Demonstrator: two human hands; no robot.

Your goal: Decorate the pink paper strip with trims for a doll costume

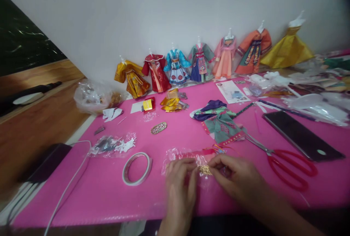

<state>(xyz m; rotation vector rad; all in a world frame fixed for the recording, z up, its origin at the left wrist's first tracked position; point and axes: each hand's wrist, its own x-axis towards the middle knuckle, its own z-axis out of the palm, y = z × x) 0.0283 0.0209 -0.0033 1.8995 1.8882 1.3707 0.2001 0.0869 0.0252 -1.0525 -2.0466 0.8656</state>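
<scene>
Left of the red-handled scissors (291,168), the right hand (235,175) pinches a small gold piece (205,170), its outline blurred, over a clear bag (175,155). The left hand (182,177) touches the bag's near side, covering part of it; whether its fingers clamp anything, I cannot tell. Both forearms are cut off below.

from my remote view, my left hand (182,179) and right hand (239,175) are ungloved, the right forearm (276,207) bare; dark clothing (221,225) shows at the bottom edge.
</scene>
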